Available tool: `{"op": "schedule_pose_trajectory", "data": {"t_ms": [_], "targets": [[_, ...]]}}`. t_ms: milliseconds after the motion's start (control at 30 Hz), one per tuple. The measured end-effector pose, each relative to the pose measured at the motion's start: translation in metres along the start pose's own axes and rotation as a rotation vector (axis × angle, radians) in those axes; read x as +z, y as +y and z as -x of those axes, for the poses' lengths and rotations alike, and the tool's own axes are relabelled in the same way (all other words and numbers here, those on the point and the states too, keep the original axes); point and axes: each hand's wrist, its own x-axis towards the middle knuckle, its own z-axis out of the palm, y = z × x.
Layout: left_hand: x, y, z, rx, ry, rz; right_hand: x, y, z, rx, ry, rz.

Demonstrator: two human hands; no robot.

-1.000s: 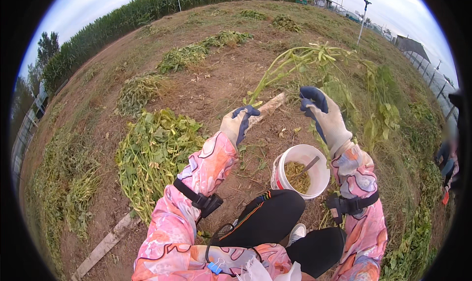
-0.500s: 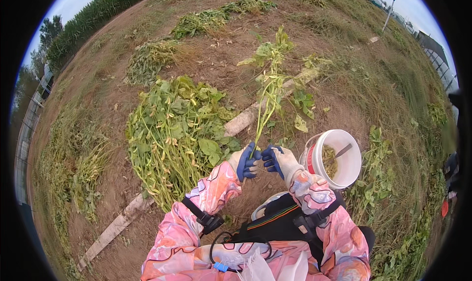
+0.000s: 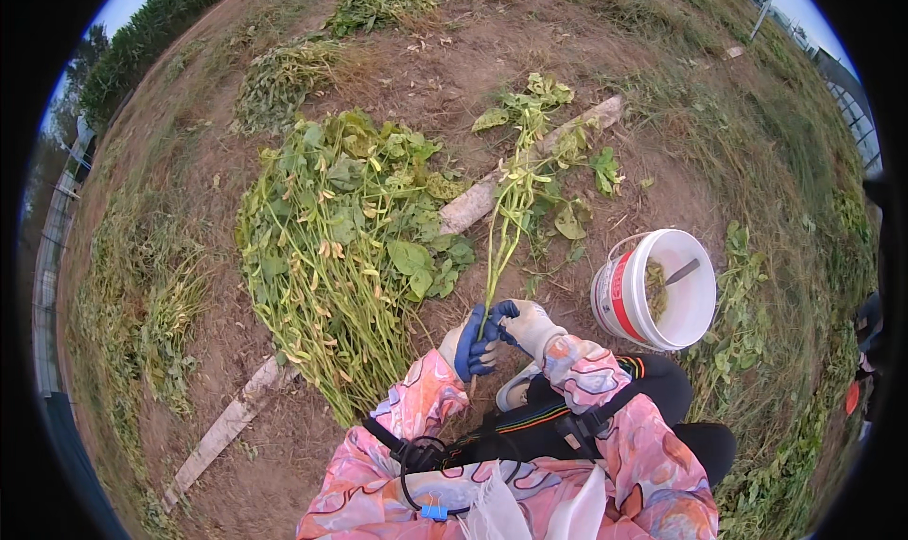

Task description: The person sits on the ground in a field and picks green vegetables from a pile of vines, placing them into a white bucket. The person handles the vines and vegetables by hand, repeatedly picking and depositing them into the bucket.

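Observation:
My gloved left hand [image 3: 471,345] grips the lower stem of an uprooted bean plant [image 3: 513,203], whose leafy, podded top lies forward over a pale strip on the soil. My gloved right hand [image 3: 520,322] is beside it with fingers curled at the stem; what, if anything, they hold is hidden. A large pile of bean plants [image 3: 336,247] lies to the left. A white bucket with a red band [image 3: 619,299] stands to the right, with a metal tool [image 3: 679,273] and some pods in it.
A long pale strip [image 3: 227,422] runs across the soil. More heaps of plants [image 3: 288,81] lie farther forward, with weeds along both sides. Green tall plants [image 3: 142,43] line the far left. A pole [image 3: 764,10] stands far right. A person is partly visible at the right rim.
The bean plant has swung down from an arch over the right side to point forward. My hands have come together low in front of me, the right closing in at the stem. The view has tilted down.

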Motion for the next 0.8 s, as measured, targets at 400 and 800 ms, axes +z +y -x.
{"op": "schedule_pose_trajectory", "data": {"t_ms": [400, 800], "targets": [[0.009, -0.013, 0.032, 0.312, 0.456, -0.442, -0.014, -0.02, 0.029, -0.205, 0.427, 0.907], [-0.061, -0.006, 0.018, 0.75, 0.92, -1.084, -0.205, -0.035, 0.106, -0.08, 0.753, 0.075]]}}
